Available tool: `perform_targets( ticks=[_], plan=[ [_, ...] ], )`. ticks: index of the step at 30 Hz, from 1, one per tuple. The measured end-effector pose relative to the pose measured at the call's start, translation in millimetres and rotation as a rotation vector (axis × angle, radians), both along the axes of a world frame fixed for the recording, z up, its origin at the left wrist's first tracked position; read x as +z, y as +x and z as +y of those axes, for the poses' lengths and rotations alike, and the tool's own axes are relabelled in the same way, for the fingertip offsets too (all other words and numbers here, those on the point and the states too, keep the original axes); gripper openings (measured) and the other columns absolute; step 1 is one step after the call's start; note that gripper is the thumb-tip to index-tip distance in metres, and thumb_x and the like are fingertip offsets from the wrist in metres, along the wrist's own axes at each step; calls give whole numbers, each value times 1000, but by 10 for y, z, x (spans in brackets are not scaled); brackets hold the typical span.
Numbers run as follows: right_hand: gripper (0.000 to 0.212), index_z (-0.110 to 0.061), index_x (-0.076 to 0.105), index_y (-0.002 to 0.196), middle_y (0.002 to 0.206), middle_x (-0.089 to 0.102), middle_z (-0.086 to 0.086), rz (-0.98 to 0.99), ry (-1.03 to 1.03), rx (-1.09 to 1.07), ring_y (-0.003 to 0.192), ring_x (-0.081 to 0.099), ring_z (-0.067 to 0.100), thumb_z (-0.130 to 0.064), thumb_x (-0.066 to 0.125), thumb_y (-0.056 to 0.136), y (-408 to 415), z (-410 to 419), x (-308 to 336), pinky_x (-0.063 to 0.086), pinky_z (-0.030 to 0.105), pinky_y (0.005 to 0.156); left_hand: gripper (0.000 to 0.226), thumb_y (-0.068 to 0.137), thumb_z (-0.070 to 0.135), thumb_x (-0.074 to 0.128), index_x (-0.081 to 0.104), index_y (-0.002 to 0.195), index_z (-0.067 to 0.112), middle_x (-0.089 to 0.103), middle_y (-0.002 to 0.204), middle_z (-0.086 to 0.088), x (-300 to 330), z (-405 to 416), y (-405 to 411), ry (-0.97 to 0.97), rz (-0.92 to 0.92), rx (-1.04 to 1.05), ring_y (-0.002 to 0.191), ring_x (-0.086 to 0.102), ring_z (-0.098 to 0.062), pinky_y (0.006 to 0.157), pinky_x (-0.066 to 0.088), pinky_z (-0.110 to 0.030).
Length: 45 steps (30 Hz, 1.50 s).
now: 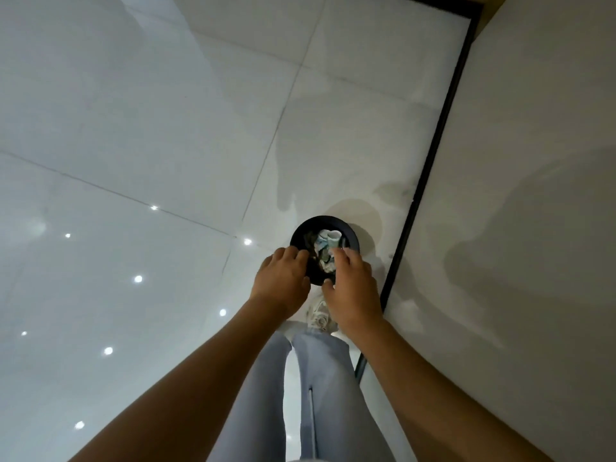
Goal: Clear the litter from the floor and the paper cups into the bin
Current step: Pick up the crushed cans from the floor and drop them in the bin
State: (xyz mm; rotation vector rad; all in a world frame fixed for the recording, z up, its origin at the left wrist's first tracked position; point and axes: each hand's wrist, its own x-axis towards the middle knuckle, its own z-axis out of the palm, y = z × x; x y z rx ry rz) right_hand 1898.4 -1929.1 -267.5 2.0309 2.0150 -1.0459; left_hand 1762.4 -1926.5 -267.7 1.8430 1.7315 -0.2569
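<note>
A small round black bin (350, 229) stands on the white tiled floor next to a wall. Inside it lie a white paper cup (333, 235) and crumpled litter (322, 253) in white and green. Both my hands hover over the bin's near side, backs towards me. My left hand (281, 281) is over the near-left rim with its fingers bent downward; its palm is hidden. My right hand (353, 288) is over the near-right rim, fingers relaxed and thumb spread, with nothing seen in it.
A light wall (520, 195) with a dark skirting strip (430, 155) runs along the right. My legs in grey trousers (320, 378) and a white shoe (320, 313) are just below the bin. Glossy floor tiles (133, 128) spread to the left.
</note>
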Motion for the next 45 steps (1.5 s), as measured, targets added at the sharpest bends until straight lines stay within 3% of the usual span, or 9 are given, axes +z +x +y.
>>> perform_targets(
  ticks=[7,17,27,34,45],
  plan=[
    [55,-21,31,146,149,36,3,10,-50,248,135,36,22,-25,53,96,-546,-265,747,40,32,106,50,97,32,44,32,143,16,41,142,-4,788,-599,-612,7,70,158,130,38,-22,108,33,-33],
    [50,-21,35,140,137,44,5,-89,-14,700,122,45,28,-29,53,94,-1890,-1073,1453,44,38,95,44,95,32,44,41,134,14,49,130,-4,1474,-2069,-1644,55,62,550,117,46,-21,93,40,-30],
    [51,-23,34,142,137,45,5,-106,52,1221,120,48,26,-27,52,94,-3572,-3291,1689,42,37,97,38,95,31,45,45,129,12,52,123,-6,1801,-4760,-2840,32,92,977,112,49,-23,90,41,-32],
    [51,-23,34,142,134,47,4,-31,65,1638,116,51,25,-28,51,94,-4490,-4993,1807,44,35,94,41,96,32,43,42,132,12,50,126,-7,1981,-6708,-3213,-50,128,1365,115,47,-24,93,42,-33],
    [52,-21,33,142,133,47,6,4,57,2141,116,50,27,-27,52,94,-5758,-6766,1911,45,37,95,42,95,32,44,43,132,12,50,127,-7,2034,-8299,-3636,-57,108,1890,115,48,-25,92,43,-35]
  ],
)
